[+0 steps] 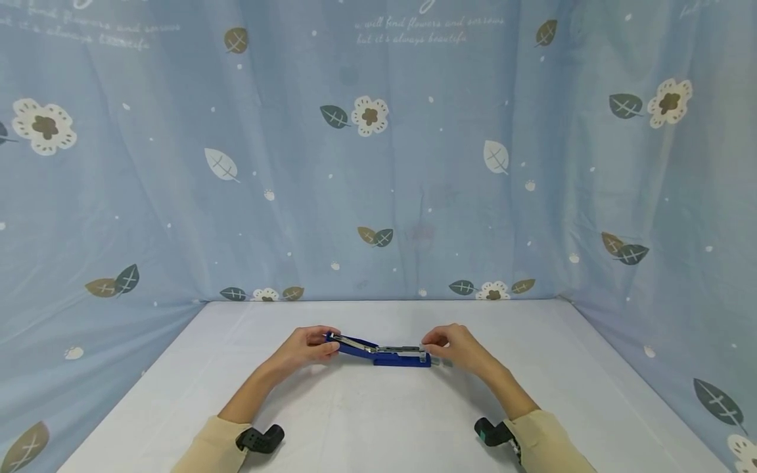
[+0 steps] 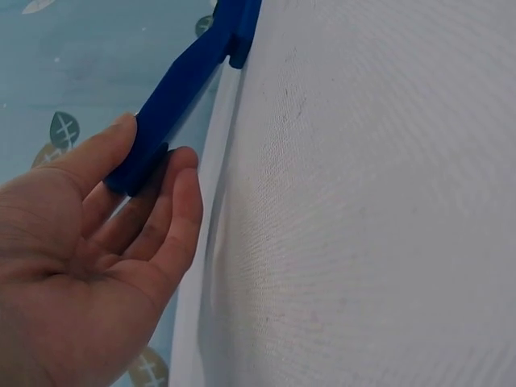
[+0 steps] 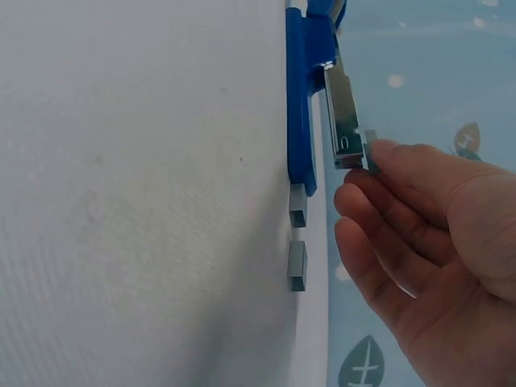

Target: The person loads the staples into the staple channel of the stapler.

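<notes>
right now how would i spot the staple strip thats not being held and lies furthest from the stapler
Start at the white table and find the blue stapler opened flat between both hands. Just past its right end lie two small grey staple strips in a row. Yours is the outer one, apart from the stapler, while its twin touches the blue base.

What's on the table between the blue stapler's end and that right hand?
Two small grey staple strips lie end to end just past the blue stapler's base, on the white table beside the right hand; the right wrist view shows them best.
</notes>
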Motion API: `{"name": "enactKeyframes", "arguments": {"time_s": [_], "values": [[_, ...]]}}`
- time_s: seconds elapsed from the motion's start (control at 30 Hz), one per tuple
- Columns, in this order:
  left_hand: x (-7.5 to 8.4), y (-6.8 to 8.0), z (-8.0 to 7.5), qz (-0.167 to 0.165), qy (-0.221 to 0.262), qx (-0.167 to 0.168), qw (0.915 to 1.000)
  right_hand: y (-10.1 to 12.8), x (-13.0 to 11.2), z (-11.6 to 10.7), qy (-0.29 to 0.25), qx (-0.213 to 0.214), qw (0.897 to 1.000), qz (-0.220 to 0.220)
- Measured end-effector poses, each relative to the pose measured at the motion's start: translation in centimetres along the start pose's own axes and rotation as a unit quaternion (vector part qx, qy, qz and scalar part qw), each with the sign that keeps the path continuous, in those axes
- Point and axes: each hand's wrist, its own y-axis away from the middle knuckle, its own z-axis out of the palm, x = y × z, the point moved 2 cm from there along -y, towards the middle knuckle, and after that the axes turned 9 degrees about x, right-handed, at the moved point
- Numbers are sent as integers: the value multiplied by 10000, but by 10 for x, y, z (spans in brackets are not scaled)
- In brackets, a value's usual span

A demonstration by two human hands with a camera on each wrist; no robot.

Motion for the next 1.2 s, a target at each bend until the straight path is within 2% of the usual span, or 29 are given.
{"name": "enactKeyframes", "arguments": {"time_s": [0.47, 0.7, 1.2], "values": [[0, -3, 1, -17, 41, -69, 10000, 3, 4, 6, 82, 146, 9998, -124], [-3, -3, 1, 50, 49, -136, 9999, 4, 2, 8, 45, 114, 9999, 77], [-3, 0, -1, 41, 88, -72, 9999, 1, -1, 11, -24, 66, 10000, 61]]}}
